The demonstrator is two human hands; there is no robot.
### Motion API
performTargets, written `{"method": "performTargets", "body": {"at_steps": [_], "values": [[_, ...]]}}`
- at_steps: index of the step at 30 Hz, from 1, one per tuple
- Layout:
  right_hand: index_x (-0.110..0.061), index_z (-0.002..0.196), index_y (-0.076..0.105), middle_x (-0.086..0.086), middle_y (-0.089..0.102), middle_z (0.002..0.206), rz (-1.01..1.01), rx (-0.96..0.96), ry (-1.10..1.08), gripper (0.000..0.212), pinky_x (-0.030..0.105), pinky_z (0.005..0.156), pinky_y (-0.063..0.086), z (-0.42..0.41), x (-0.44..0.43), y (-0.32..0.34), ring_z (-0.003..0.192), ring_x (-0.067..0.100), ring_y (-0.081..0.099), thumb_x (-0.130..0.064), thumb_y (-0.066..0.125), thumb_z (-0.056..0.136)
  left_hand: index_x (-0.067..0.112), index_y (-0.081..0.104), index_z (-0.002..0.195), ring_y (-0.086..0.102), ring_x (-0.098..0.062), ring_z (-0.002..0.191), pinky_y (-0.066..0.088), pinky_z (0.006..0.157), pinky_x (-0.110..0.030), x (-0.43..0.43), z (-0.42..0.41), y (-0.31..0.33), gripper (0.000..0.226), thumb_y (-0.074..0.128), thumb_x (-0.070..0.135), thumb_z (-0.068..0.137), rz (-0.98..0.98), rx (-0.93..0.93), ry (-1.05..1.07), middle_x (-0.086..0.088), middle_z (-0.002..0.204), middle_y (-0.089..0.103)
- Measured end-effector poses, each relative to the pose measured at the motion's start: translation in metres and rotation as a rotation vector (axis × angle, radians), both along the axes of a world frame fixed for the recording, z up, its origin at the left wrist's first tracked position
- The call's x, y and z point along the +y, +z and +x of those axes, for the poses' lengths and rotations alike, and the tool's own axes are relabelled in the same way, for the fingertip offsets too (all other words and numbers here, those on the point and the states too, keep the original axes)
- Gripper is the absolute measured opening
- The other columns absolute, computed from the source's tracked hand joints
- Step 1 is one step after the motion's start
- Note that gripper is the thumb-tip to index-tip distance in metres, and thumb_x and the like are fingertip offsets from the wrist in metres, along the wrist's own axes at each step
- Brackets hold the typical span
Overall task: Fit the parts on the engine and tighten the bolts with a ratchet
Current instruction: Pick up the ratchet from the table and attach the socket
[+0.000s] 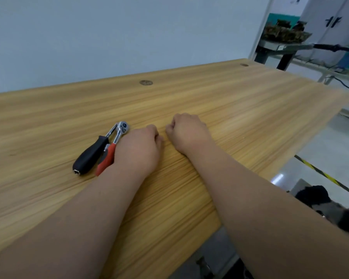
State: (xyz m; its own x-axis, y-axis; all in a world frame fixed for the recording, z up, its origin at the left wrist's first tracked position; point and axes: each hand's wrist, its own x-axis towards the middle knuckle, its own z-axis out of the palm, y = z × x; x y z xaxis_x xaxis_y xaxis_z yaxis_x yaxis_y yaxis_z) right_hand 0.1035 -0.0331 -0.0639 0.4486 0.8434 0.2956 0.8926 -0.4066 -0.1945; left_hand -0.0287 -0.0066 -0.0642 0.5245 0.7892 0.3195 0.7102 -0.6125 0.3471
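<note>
Both hands at rest on the work surface. The fingers of the left hand [138, 147] are curled under the palm into a loose fist, knuckles forward, with nothing seen in its grasp. The fingers of the right hand [187, 133] are folded in the same way, thumb tucked against the index finger, and likewise hold nothing visible. The two fists lie close together without touching. Both bare forearms run back across the wooden table [250, 101] toward its near edge.

The ratchet [111, 151] — chrome head, red grip — lies flat just beside the outer edge of the left hand, head pointing away from the person; whether the skin touches the grip cannot be told. A black-handled driver [91, 155] lies alongside the ratchet on its far side from the hand, nearly parallel to it. A round cap [146, 82] sits flush in the tabletop near the wall. At far right, yellow-and-black tape [328, 176] crosses the floor, and a second table [280, 46] stands beyond.
</note>
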Motion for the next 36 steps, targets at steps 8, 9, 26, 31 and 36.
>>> {"method": "performTargets", "body": {"at_steps": [8, 9, 26, 31, 36], "values": [[-0.007, 0.097, 0.069, 0.016, 0.067, 0.100, 0.061, 0.061, 0.005, 0.040, 0.032, 0.067, 0.032, -0.018, -0.021, 0.008, 0.096, 0.037, 0.063, -0.035, 0.041, 0.098, 0.021, 0.064, 0.081, 0.049, 0.000, 0.048, 0.035, 0.049, -0.013, -0.005, 0.009, 0.008, 0.030, 0.045, 0.035, 0.099, -0.282, -0.647, -0.014, 0.013, 0.054, 0.053], [-0.006, 0.092, 0.069, 0.017, 0.068, 0.095, 0.101, 0.097, -0.011, 0.042, 0.032, 0.066, 0.032, -0.017, -0.024, 0.008, 0.093, 0.037, 0.062, -0.036, 0.041, 0.098, 0.019, 0.064, 0.081, 0.045, -0.002, 0.041, 0.037, 0.045, -0.017, -0.006, 0.013, 0.012, 0.033, 0.044, 0.037, 0.100, -0.510, -0.827, 0.052, 0.012, 0.048, 0.050], [-0.018, 0.047, 0.031, -0.009, 0.031, 0.039, 0.579, 0.640, 0.139, 0.055, 0.031, 0.048, 0.027, -0.051, -0.047, 0.060, 0.044, 0.010, 0.029, -0.031, 0.057, 0.093, 0.014, 0.061, 0.082, 0.062, -0.020, 0.062, 0.051, 0.063, -0.027, -0.056, 0.020, 0.056, 0.039, 0.035, 0.039, 0.098, -1.940, -1.130, -0.139, -0.007, 0.068, 0.062], [-0.016, 0.055, 0.049, -0.004, 0.058, 0.058, 0.395, 0.532, 0.170, 0.044, 0.037, 0.064, 0.046, -0.059, -0.050, 0.061, 0.065, 0.019, 0.057, -0.034, 0.055, 0.095, 0.009, 0.054, 0.085, 0.061, -0.016, 0.089, 0.046, 0.084, -0.028, -0.053, 0.011, 0.062, 0.036, 0.029, 0.023, 0.106, -1.850, -1.435, -0.093, -0.003, 0.074, 0.060], [-0.013, 0.072, 0.065, -0.004, 0.069, 0.077, 0.623, 0.576, 0.162, 0.037, 0.032, 0.073, 0.050, -0.068, -0.047, 0.070, 0.076, 0.015, 0.063, -0.036, 0.045, 0.094, 0.008, 0.054, 0.075, 0.061, -0.021, 0.083, 0.050, 0.081, -0.029, -0.046, 0.009, 0.075, 0.035, 0.032, 0.016, 0.102, -1.886, -1.435, -0.035, -0.007, 0.068, 0.058]]}}
